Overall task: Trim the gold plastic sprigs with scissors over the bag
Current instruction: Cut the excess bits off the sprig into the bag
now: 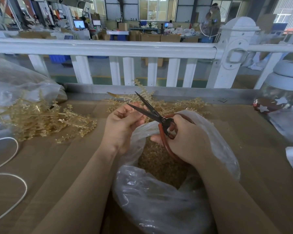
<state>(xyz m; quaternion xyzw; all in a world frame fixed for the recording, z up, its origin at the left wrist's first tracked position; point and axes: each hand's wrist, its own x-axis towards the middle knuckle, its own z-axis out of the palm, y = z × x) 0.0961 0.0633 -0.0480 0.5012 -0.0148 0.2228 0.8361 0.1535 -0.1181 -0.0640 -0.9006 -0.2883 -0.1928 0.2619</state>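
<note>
In the middle of the frame the right hand [184, 139] grips the scissors [152, 114] by their red-brown loop handles, with the fingers [172, 128] curled through and around the loops. The dark blades stand open in a narrow V and point to the upper left. The left hand [122, 125] is just beside the blades, its fingers [134, 116] curled and pinching a small gold piece that is mostly hidden, so its shape cannot be told.

Both hands are above the clear plastic bag [159, 200], which lies open in the lower centre and holds a mass of small gold-brown cut bits [159, 162].

The gold plastic sprigs are thin, pale golden stems with short side branches. One heap of sprigs [41, 120] lies at the left on the brown desk [66, 166], partly spilling from another clear bag [15, 81]. A second group of sprigs [176, 105] lies behind the hands, near the white railing [108, 48].

A white cord [12, 174] curves at the lower left of the frame.
</note>
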